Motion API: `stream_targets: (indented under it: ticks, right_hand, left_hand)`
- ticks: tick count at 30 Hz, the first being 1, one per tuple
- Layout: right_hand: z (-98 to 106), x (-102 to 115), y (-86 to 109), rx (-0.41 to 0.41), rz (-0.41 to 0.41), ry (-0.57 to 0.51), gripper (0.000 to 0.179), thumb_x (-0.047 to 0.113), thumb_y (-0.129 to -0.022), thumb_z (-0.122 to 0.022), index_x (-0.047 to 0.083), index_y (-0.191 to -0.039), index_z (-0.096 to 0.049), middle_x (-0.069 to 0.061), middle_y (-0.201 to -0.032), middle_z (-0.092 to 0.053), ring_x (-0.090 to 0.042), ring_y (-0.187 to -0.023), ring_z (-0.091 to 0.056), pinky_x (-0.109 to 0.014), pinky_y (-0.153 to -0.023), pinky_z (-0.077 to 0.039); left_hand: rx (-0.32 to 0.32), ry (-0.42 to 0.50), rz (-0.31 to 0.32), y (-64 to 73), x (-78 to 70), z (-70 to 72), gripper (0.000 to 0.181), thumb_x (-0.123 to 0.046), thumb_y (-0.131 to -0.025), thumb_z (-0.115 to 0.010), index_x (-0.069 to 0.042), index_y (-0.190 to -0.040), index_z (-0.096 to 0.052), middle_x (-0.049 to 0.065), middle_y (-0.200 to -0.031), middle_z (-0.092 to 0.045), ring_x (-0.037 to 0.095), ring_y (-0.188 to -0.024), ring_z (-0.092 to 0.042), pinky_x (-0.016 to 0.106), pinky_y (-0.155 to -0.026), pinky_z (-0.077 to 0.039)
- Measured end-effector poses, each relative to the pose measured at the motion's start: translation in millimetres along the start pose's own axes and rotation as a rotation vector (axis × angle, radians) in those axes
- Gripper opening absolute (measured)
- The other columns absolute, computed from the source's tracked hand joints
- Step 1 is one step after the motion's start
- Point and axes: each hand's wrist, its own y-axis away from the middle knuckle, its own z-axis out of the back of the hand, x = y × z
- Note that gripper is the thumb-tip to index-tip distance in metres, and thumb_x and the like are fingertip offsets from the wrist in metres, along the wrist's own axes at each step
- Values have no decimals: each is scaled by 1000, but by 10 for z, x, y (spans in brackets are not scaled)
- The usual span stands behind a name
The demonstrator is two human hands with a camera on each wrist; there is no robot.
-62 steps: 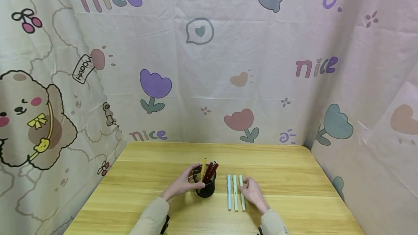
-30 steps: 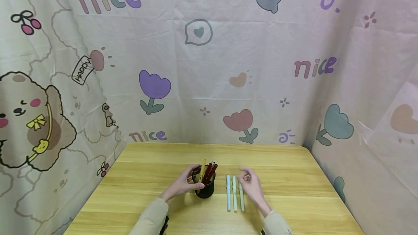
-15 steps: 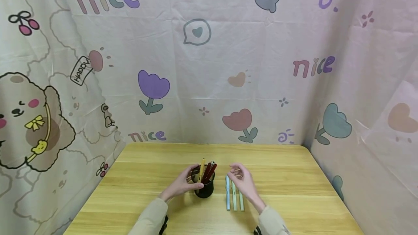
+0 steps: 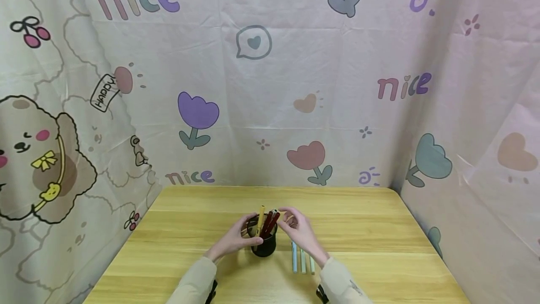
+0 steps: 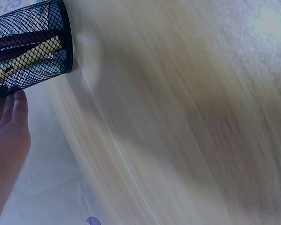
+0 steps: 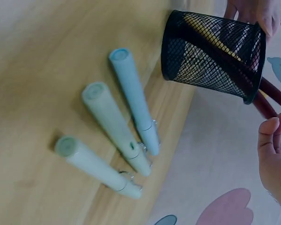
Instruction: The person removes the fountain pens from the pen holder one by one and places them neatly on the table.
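Three pens (image 4: 302, 261) lie side by side on the table (image 4: 379, 229), right of the holder (image 4: 264, 244).

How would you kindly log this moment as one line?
left hand: holds mesh pen cup | right hand: empty, fingers near dark red pens | three pastel pens: on table

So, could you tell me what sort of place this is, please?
Probably a small staged tabletop booth, not a real office: a wooden table enclosed on three sides by cartoon-print cloth, with only a mesh pen cup and three pastel pens on it.

Right hand (image 4: 300, 236) hides far ends of three pens (image 4: 302, 262).
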Motion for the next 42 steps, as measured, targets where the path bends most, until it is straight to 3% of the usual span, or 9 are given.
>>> stream_targets:
  ticks: [13,18,29,34,42]
  right_hand:
    - [-134,65,-143,47,75,157,36,20,-98,-66,8,-132,-64,-5,-81,-64,1,-58,-49,-15,-51,-43]
    - [-165,71,-160,63,95,177,32,17,-97,-66,5,-127,-67,-8,-80,-66,0,-58,-49,-15,-50,-42]
    - [-185,104,-179,90,74,197,24,12,-97,-66,2,-118,-68,-3,-78,-60,2,-53,-42,-13,-46,-34]
    - [-208,97,-180,91,86,263,16,10,-94,-69,1,-106,-72,-1,-73,-61,0,-57,-45,-14,-48,-36]
    - [-221,98,-173,79,92,294,15,11,-93,-70,1,-104,-74,0,-74,-64,0,-60,-47,-14,-51,-40]
  left_hand:
    - [-2,25,-11,-10,34,-1,88,-31,-87,-80,-9,-156,-32,23,-157,-39,48,-143,-39,66,-115,-37]
    - [-1,34,-21,-6,29,2,89,-31,-86,-80,-7,-156,-31,24,-155,-41,48,-142,-40,65,-114,-39]
    - [3,28,-41,-10,34,4,88,-31,-87,-80,-4,-155,-31,26,-154,-43,49,-140,-42,65,-114,-40]
    - [2,27,-45,-8,38,1,88,-30,-87,-80,-3,-155,-31,27,-154,-42,50,-140,-42,65,-113,-41]
    - [1,14,-38,-4,34,10,88,-32,-87,-80,-5,-155,-31,27,-154,-42,50,-141,-41,66,-113,-41]
